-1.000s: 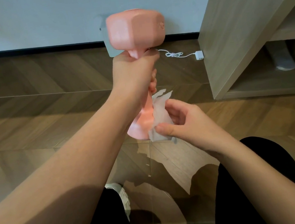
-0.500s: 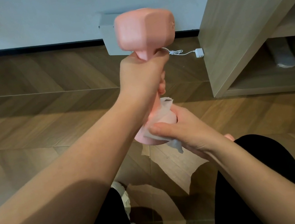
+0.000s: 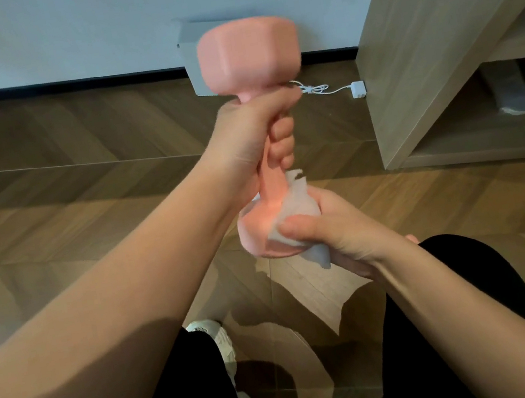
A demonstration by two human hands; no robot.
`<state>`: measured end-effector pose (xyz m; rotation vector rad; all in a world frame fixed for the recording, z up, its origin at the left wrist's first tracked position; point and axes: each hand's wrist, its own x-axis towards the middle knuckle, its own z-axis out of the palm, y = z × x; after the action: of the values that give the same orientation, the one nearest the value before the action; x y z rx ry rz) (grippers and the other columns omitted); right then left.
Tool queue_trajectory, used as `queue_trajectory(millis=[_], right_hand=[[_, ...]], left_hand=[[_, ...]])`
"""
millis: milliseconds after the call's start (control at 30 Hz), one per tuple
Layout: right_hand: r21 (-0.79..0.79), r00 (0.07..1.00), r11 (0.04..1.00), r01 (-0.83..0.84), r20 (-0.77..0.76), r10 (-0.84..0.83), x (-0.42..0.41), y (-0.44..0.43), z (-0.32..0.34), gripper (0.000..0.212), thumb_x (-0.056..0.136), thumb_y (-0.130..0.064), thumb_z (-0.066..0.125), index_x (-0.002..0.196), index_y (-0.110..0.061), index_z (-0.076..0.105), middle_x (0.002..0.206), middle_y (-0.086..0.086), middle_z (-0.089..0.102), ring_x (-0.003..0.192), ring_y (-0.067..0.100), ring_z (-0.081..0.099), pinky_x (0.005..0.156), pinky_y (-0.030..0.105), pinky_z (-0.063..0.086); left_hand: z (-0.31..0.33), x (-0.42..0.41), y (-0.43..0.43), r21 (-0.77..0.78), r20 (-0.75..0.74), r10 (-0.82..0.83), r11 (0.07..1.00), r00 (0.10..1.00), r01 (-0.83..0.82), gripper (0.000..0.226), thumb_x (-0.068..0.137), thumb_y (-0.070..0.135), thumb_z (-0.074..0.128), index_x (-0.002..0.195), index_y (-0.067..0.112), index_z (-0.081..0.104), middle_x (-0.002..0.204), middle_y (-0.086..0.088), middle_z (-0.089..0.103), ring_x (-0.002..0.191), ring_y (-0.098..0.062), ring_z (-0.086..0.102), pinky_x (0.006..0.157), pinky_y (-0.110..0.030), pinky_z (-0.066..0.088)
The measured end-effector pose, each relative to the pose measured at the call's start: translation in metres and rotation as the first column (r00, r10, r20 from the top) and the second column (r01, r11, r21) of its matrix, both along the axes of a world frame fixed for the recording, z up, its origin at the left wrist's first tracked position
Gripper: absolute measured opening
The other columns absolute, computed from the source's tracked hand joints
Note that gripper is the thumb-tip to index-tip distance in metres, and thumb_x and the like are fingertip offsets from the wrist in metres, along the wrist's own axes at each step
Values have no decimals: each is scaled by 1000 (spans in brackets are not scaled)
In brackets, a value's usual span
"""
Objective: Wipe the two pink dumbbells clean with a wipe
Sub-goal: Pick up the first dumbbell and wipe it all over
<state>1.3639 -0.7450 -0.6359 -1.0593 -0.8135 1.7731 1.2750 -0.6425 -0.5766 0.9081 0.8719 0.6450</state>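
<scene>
Change: since a second ago your right hand (image 3: 339,231) has gone from pinching the wipe beside the lower head to cupping that head through it; the dumbbell has tipped slightly right.
Dumbbell: you hold the pink dumbbell (image 3: 249,58) nearly upright in mid-air over the floor (image 3: 60,184), top head far and blurred, lower head near.
Left hand: your left hand (image 3: 251,138) is closed tight around the handle, just under the top head.
Right hand: wrapped around the right side of the lower head, thumb pressing the wipe against it.
Wipe: the white wipe (image 3: 297,205) lies between your palm and the lower head, one corner sticking up, another hanging below.
Surroundings: a white charger (image 3: 358,89) with its cable lies on the floor by the wooden cabinet (image 3: 429,42) at far right.
Second dumbbell: not visible.
</scene>
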Motion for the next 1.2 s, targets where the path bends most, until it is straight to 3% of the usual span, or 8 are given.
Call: queue_trajectory(millis=[100,233,433,500,667,867,1067,1200], right_hand=[[121,983,986,115,131,-131,-4,1,1,41,76,1,77,103,-21,56,78,-23,71,78,-7,67,62,10,51],[187,960,975,121,227,-162,-5,0,-1,41,75,-1,78,94,-28,54,73,-34,65,75,-16,62,56,6,48],[45,983,991,-123,-132,128,12,0,-5,82,45,-30,92,117,-10,58,98,-2,69,92,12,65,77,25,55],[50,968,986,-158,-191,164,8,0,-6,87,42,-43,93,116,-11,60,102,3,66,93,15,62,80,26,52],[-33,984,999,14,-180,-20,0,4,-4,80,48,-21,93,117,-6,56,95,0,73,91,13,69,80,26,56],[36,970,990,134,199,-139,-6,6,-7,48,71,-11,83,105,-28,54,80,-26,68,83,-8,65,64,12,53],[40,985,997,-59,-163,64,4,1,-7,61,54,-18,87,109,-12,62,92,-3,71,90,12,65,79,26,55],[27,954,985,-170,-246,171,2,-1,-4,80,44,-37,94,112,-9,63,97,3,68,91,15,64,78,24,54]], left_hand=[[1,6,0,61,-45,219,975,975,-216,30,89,11,62,65,18,44,42,3,31,34,-12,25,41,-19,25],[0,8,-3,134,-100,286,953,953,-272,29,88,12,65,67,16,44,43,1,34,36,-14,28,43,-22,26],[4,-9,8,-35,183,-286,954,941,297,33,89,22,54,56,19,53,49,4,42,41,-10,39,45,-23,42],[5,-8,7,-62,191,-320,940,928,336,42,91,24,51,49,21,47,42,7,36,35,-7,34,39,-20,37],[3,4,5,19,-28,-9,1000,1000,10,40,92,15,55,56,19,38,40,5,27,31,-11,22,38,-19,26],[0,15,-4,248,-128,259,943,957,-222,33,85,6,63,61,14,41,42,-2,32,35,-16,24,43,-26,21],[4,-4,6,-2,116,-323,946,939,325,29,86,16,62,59,17,52,49,3,42,40,-10,37,43,-22,39],[7,-9,5,-45,198,-449,884,871,466,43,87,19,57,46,22,46,39,8,35,31,-6,33,37,-20,33]])
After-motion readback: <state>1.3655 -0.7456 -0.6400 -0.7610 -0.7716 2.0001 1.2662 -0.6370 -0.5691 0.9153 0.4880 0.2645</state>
